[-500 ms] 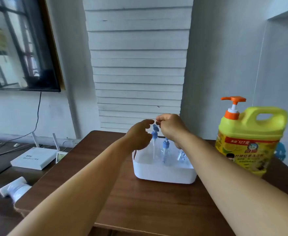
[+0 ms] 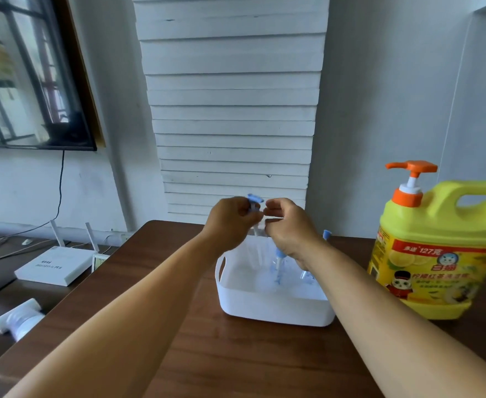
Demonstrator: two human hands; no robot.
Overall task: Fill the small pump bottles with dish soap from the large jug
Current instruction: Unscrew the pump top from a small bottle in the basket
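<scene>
A white tub (image 2: 270, 311) stands mid-table with several clear small pump bottles with blue tops inside; one blue pump (image 2: 279, 255) shows below my right hand and another blue top (image 2: 326, 234) behind my right wrist. Above the tub my left hand (image 2: 230, 222) grips a lifted small bottle at its blue pump head (image 2: 254, 199). My right hand (image 2: 286, 225) pinches the clear body (image 2: 260, 229) of the same bottle just below. The large yellow dish soap jug (image 2: 437, 248) with an orange pump stands upright at the right.
The brown wooden table (image 2: 221, 354) ends at a rounded front-left edge. Left of it, on a lower dark surface, lie a white router (image 2: 55, 265) and a white wrapped roll (image 2: 18, 320). A white wall and slatted panel stand directly behind the tub.
Both hands have risen above the tub with one small bottle, which now hangs clear of the others. The left hand has closed on its pump head.
</scene>
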